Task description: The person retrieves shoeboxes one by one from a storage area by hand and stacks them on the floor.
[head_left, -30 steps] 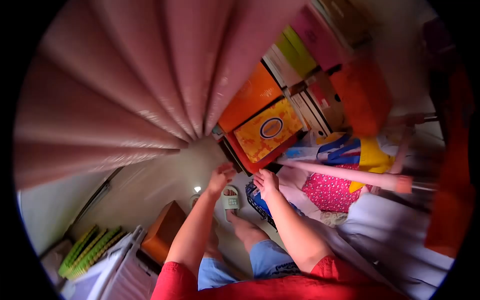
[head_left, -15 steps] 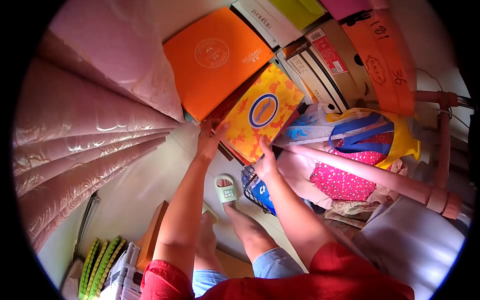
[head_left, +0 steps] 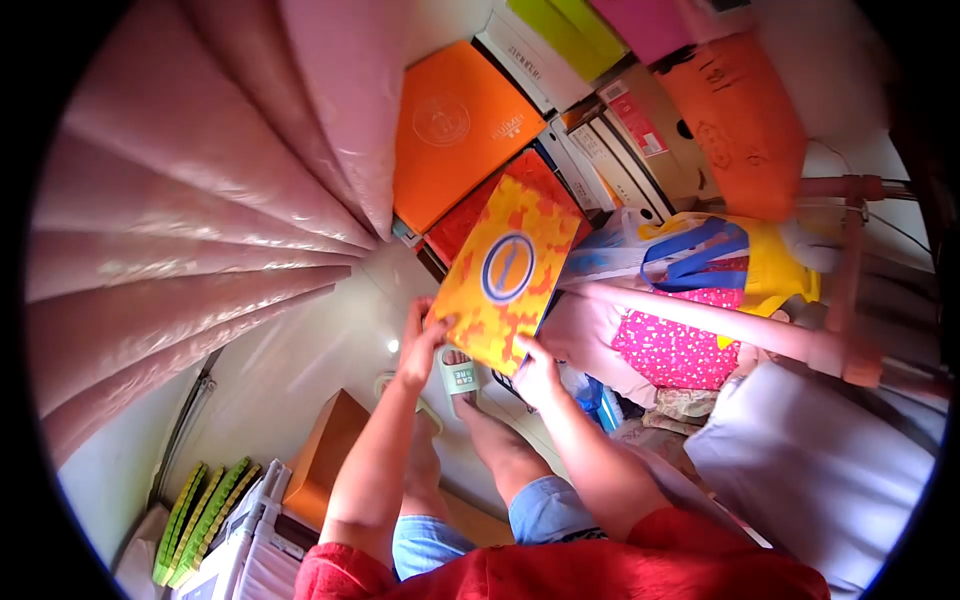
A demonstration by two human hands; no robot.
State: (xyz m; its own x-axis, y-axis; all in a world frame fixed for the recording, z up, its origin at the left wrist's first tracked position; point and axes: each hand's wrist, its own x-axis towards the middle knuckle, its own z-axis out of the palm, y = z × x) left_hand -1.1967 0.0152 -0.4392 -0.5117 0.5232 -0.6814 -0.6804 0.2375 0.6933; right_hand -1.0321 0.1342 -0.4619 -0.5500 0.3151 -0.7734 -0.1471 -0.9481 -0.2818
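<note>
A yellow box with orange patches and a blue-ringed oval logo (head_left: pixel 470 300) is held between my two hands, tilted in front of me. My left hand (head_left: pixel 422 340) grips its lower left edge, the thumb on the top face. At the lower right corner my right hand (head_left: pixel 537 372) is closed on it, thumb on top and the other fingers hidden beneath. Just beyond the yellow box lies a red patterned box (head_left: pixel 470 220), partly covered by it. A large orange box (head_left: pixel 460 140) stands behind, against the stacked boxes.
Pink curtains (head_left: pixel 200 200) hang at the left. Stacked shoe boxes (head_left: pixel 650 130) fill the back right. A pink rail (head_left: pixel 700 318) crosses the right side above bags and a pink dotted cloth (head_left: pixel 675 350). Green slippers (head_left: pixel 461 376) are on my feet; a brown box (head_left: pixel 325 455) stands lower left.
Both hands have drawn the yellow box toward me and away from the stack. The red patterned box behind it now shows more. The view has shifted slightly.
</note>
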